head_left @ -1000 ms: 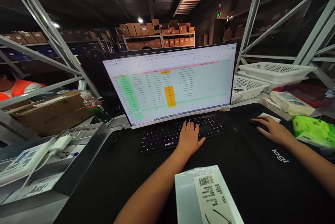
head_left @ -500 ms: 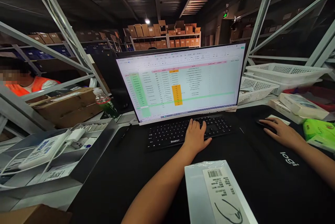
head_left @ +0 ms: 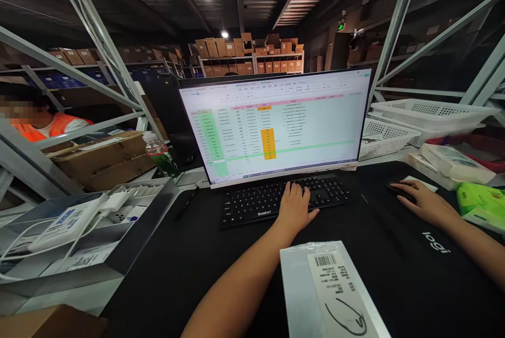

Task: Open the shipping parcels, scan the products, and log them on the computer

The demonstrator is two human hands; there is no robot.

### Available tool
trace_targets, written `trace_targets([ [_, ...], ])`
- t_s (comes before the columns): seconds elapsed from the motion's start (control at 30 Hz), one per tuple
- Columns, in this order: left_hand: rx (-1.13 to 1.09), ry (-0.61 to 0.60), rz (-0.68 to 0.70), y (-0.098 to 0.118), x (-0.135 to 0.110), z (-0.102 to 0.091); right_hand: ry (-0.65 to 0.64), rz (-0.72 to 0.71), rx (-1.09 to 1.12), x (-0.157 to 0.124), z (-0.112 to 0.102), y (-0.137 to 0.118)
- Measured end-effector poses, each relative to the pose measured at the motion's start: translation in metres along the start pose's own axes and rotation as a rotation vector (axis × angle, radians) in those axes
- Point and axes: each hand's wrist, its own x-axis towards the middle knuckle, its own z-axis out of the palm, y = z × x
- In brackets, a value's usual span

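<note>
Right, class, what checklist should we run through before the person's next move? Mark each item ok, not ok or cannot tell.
1. Left hand on the keyboard: ok.
2. Right hand on the mouse: ok.
3. Screen lit: ok, showing a table with coloured cells.
4. Screen's small print readable: cannot tell, too small here.
5. White box apart from the keyboard: ok, its label facing up.
6. A hand free for the box: not ok, both occupied.
</note>
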Motion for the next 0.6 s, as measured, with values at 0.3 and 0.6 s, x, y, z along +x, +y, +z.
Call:
trace_targets([
  [0.3, -0.025, 0.011, -0.015, -0.0019, -0.0002, 0.0034, 0.027, -0.012, 0.023, -0.0009, 0.0057, 0.0053],
  [0.6, 0.02, 0.038, 0.02, -0.0003, -0.0014, 0.0014, 0.054, -0.01, 0.032, 0.0001, 0.0058, 0.0052],
])
